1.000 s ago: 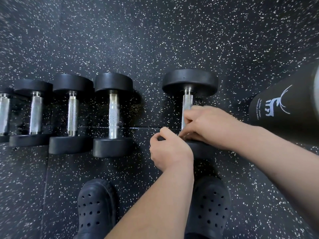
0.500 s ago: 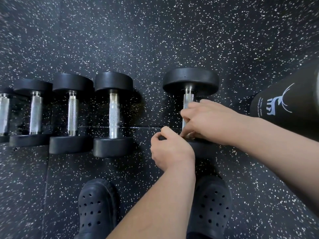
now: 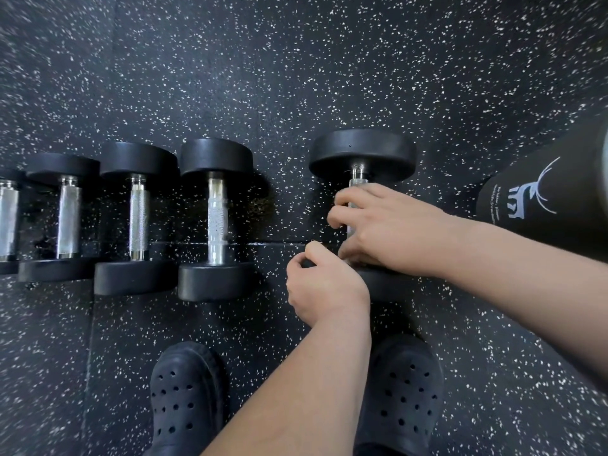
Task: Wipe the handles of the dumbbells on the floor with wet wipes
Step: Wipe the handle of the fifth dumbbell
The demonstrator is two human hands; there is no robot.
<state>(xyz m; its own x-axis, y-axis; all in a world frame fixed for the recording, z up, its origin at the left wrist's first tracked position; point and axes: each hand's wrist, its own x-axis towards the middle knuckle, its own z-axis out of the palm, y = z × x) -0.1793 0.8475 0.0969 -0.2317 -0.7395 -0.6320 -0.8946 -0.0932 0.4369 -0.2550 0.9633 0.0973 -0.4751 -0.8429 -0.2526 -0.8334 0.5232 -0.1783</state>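
1. A speckled black rubber floor [image 3: 329, 77] is seen from above, with a row of black-headed dumbbells laid on it.
2. The rightmost dumbbell [image 3: 362, 151] is set apart from the others, its far head fully visible and its near head mostly hidden under the hands.
3. Its metal handle [image 3: 358, 183] is wrapped by the right hand [image 3: 388, 225]; the grip is closed round the handle, fingers curled over it from the right side, and only a short stretch of bare metal is left showing above the fingers.
4. No wet wipe can be made out under the right hand; whether one is held there cannot be told.
5. The left hand [image 3: 324, 287] is curled into a loose fist just beside the near end of the same handle, touching the right hand's thumb side; what its grip holds, if anything, cannot be told.
6. To the left, three more dumbbells are lined up side by side: one nearest [image 3: 215, 218], a second [image 3: 138, 218] and a third [image 3: 67, 218], with a fourth [image 3: 6, 222] cut off by the frame edge.
7. Two dark perforated clogs [image 3: 186, 396] are seen at the bottom, just below the hands.
8. At the right edge a black cylindrical roll [image 3: 559, 199] is lying, printed with a pale deer emblem with antlers; small lines of text run beside it but are too small to be read.
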